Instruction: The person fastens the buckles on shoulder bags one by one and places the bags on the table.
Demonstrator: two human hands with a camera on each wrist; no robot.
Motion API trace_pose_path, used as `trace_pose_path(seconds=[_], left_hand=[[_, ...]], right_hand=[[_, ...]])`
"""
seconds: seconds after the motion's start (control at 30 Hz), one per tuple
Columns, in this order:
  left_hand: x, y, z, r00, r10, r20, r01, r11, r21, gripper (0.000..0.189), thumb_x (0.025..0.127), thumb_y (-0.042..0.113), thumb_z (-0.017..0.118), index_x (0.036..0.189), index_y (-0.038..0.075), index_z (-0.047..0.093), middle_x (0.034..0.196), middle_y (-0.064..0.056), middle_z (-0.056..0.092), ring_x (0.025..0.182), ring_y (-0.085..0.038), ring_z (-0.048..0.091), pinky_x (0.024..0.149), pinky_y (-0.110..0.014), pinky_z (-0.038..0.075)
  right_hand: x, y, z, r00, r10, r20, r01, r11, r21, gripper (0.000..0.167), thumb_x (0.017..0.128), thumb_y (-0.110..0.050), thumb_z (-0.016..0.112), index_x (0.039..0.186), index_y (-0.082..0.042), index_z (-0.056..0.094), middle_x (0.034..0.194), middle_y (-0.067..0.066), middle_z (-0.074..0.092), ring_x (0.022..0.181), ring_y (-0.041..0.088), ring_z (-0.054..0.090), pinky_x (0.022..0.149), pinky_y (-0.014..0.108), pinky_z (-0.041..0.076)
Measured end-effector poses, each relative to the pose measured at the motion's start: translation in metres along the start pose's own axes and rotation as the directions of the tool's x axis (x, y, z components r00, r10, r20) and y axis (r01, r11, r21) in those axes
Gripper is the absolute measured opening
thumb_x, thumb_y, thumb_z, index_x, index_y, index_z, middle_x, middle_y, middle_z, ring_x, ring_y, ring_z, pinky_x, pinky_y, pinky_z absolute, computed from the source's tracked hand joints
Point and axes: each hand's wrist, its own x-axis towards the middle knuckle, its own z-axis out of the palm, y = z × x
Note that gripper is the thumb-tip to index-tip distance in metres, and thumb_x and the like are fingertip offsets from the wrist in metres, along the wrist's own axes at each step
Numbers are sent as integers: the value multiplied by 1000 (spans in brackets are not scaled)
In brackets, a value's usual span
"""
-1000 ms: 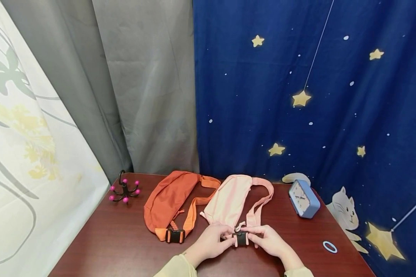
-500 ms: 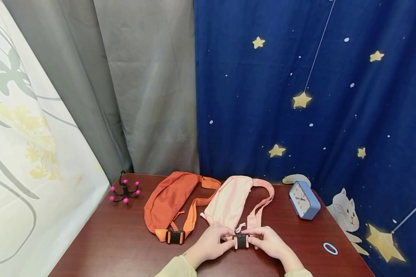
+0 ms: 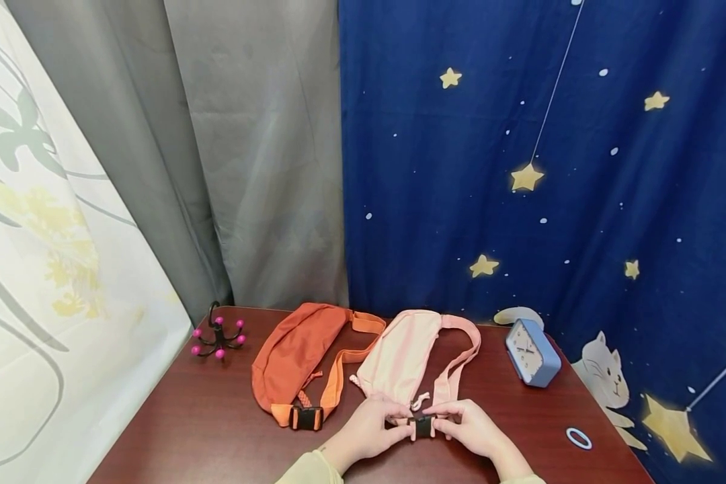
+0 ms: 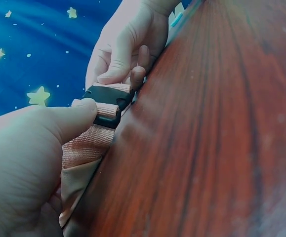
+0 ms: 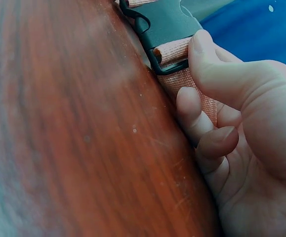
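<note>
A pink waist bag (image 3: 396,353) lies on the table with its strap (image 3: 467,336) looped out to the right. At its near end is a black side-release buckle (image 3: 423,427), its two halves joined. My left hand (image 3: 375,423) pinches the buckle's left end, the thumb on the webbing in the left wrist view. From the other side my right hand (image 3: 472,427) pinches the right end; in the right wrist view its thumb presses the pink webbing (image 5: 175,50) at the buckle (image 5: 165,24). The undersides of the fingers are partly hidden.
To the left lies an orange waist bag (image 3: 299,356) with its black buckle (image 3: 306,418) fastened. A black hook rack with pink tips (image 3: 219,337) stands at the back left. On the right are a blue clock (image 3: 532,353) and a light blue ring (image 3: 579,438).
Both hands keep their grip on the pink bag's buckle, which shifts very slightly nearer and to the right. The whole head view drifts down a little. Everything else stays in place.
</note>
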Motion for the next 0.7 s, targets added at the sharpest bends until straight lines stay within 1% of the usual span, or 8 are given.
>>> trace_pose_path(seconds=[0.17,0.33,0.57,0.7], left_hand=[[-1,-1,1,1000,6,-4,-6,1000,7,7,98,33,83,103,27,85,92,17,76,97,3,60,85,-12,43],[-1,-1,2,1000,7,-4,-7,1000,13,7,98,33,83,103,28,84,91,18,76,97,3,60,84,-11,43],[-2,-2,4,1000,6,-2,-6,1000,24,5,98,34,83,101,30,84,90,20,74,97,3,60,85,-11,43],[-2,-2,4,1000,4,-5,-4,1000,27,6,97,33,84,103,30,84,92,19,76,98,3,60,85,-11,44]], right_hand=[[0,0,0,1000,7,0,-7,1000,18,26,104,-13,74,127,-1,80,80,17,74,62,3,61,60,25,56],[0,3,-1,1000,14,14,-14,999,32,25,104,-13,74,126,-2,80,85,16,78,63,2,62,61,24,57],[0,7,1,999,-35,24,34,998,47,21,104,-11,74,122,-2,80,89,20,79,67,1,65,61,25,57],[0,7,0,999,-46,19,45,998,42,21,104,-11,74,122,-2,80,89,21,78,67,2,66,61,25,57]])
